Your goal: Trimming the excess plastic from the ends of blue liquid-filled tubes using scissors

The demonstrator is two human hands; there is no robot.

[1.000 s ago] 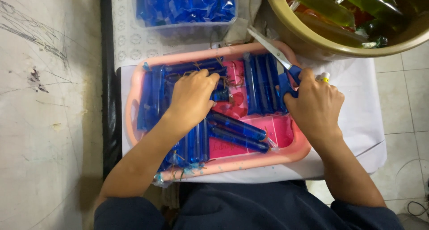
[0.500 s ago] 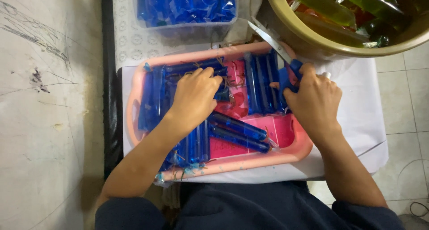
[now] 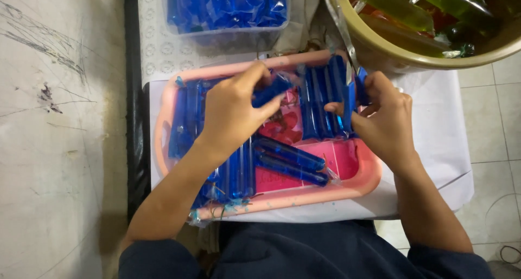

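Observation:
A pink tray (image 3: 347, 189) sits in front of me, holding several long blue liquid-filled plastic tubes (image 3: 290, 159). My left hand (image 3: 233, 113) is over the tray's middle and grips one blue tube (image 3: 271, 89) by its end, lifted a little. My right hand (image 3: 385, 119) holds scissors with blue handles (image 3: 353, 92); their metal blades (image 3: 341, 27) point up and away over the tray's far right rim.
A clear box (image 3: 228, 13) full of the same blue tubes stands beyond the tray. A large tan basin (image 3: 412, 54) with green and red packets is at the top right. White cloth (image 3: 439, 149) lies under the tray; tiled floor is to the right.
My left hand has lifted a blue tube from the tray's middle. My right hand with the scissors has shifted slightly left toward it.

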